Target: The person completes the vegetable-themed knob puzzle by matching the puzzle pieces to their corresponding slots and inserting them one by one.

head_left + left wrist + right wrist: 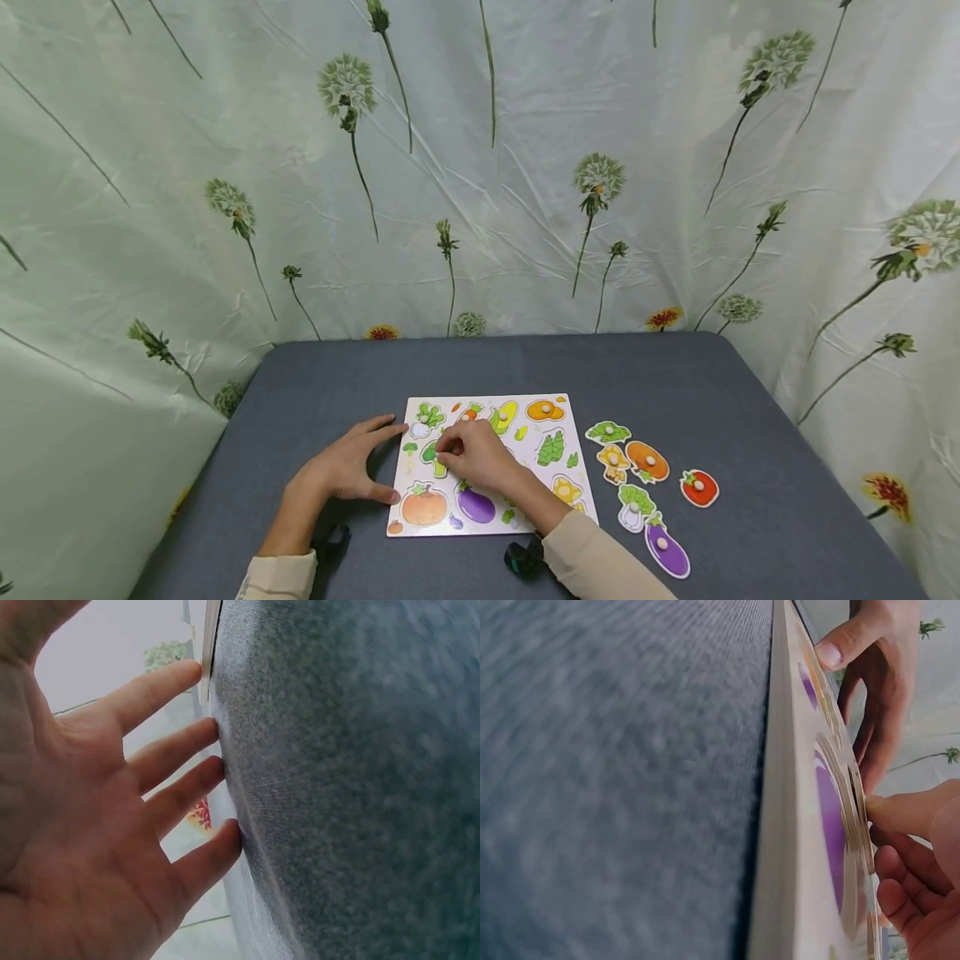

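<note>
A white vegetable puzzle board [567, 437] lies flat on the table. My right hand [480, 457] is over its left middle, thumb and fingertips pinching the broccoli piece [429, 452]; the fingers cover part of it. In the right wrist view, the thumb [900, 814] touches the edge of a thin wooden piece at the board's surface. My left hand [345, 462] rests at the board's left edge with fingers spread, the thumb near the printed pumpkin [423, 506]. In the left wrist view, its index fingertip touches the board's edge [211, 652].
Right of the board lie loose knobbed pieces: a leafy green [608, 432], a mushroom [613, 457], an orange vegetable [647, 462], a cabbage-like one [634, 507], an eggplant [667, 554] and a tomato [699, 489]. Corn [503, 417] and potato [545, 410] pieces sit on the board. A flowered curtain [510, 183] hangs behind.
</note>
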`<state>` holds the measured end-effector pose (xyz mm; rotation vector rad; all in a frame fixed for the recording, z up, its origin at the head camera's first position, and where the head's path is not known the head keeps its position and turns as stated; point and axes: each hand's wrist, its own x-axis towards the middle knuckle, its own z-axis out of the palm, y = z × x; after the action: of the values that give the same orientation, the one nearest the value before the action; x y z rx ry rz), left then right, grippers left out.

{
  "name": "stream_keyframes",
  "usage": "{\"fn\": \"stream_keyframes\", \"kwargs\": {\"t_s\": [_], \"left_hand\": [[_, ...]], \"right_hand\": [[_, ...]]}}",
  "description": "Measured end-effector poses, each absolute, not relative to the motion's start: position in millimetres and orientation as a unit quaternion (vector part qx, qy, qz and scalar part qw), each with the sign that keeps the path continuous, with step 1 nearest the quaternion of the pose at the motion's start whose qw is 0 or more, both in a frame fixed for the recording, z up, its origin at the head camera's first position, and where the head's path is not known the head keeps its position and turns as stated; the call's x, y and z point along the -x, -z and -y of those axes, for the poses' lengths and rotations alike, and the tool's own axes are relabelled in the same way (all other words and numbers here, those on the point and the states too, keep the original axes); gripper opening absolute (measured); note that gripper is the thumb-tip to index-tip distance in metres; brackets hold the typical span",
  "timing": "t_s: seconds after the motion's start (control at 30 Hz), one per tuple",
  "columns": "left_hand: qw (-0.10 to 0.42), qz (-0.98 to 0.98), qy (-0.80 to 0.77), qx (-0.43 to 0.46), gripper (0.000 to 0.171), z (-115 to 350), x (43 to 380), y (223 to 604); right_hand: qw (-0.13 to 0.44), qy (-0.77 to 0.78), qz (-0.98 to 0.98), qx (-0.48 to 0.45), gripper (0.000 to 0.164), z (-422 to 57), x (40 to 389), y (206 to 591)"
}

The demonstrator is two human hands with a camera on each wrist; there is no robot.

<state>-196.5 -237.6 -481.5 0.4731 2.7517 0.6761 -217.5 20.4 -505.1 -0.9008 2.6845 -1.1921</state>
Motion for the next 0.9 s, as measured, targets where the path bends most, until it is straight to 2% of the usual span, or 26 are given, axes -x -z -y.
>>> {"fn": "stream_keyframes", "kwargs": {"t_s": [0.33, 0.57, 0.9], "left_hand": [[0.125, -0.948, -0.238, -0.172, 0.11, 240, 198, 485], [0.128, -0.945, -0.244, -0.177, 0.11, 239, 198, 484], [0.133, -0.946, -0.24, -0.174, 0.11, 238, 197, 482]], "right_hand": [[0.043, 0.378, -0.881, 0.283, 0.003, -18, 218, 505], [0.056, 0.419, -0.863, 0.278, 0.009, -30, 219, 500], [0.02, 0.426, -0.86, 0.28, 0.008, -62, 231, 489]]}}
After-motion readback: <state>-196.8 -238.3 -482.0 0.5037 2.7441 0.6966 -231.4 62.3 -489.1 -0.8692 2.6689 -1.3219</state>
